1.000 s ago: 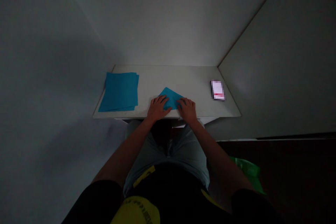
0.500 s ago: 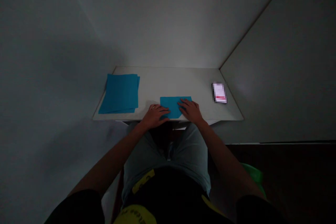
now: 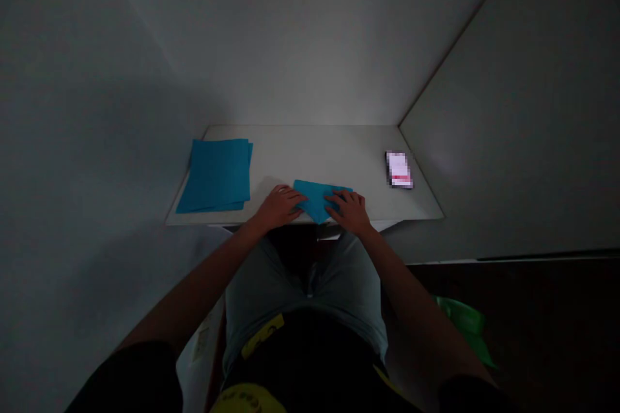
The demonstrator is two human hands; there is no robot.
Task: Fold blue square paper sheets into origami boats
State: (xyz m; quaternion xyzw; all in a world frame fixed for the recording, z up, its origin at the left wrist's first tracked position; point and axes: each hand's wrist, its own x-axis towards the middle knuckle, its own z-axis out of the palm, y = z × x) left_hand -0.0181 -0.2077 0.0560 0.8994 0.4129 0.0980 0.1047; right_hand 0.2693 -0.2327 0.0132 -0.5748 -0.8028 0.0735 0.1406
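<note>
A folded blue paper (image 3: 316, 197) lies at the front edge of a small white table (image 3: 320, 148), its lower tip pointing toward me. My left hand (image 3: 278, 205) rests flat on the paper's left side. On the paper's right side my right hand (image 3: 349, 208) presses down with spread fingers. Both hands touch the paper and partly cover it. The scene is dim.
A stack of blue paper sheets (image 3: 217, 173) lies on the table's left part. A phone with a lit screen (image 3: 399, 170) lies near the right edge. Walls close the table in on the left, back and right. Something green (image 3: 462, 322) sits on the dark floor at right.
The blue paper went from a shape with its peak away from me to a flat-topped shape pointing toward me. Both hands shifted along it and stayed on the paper.
</note>
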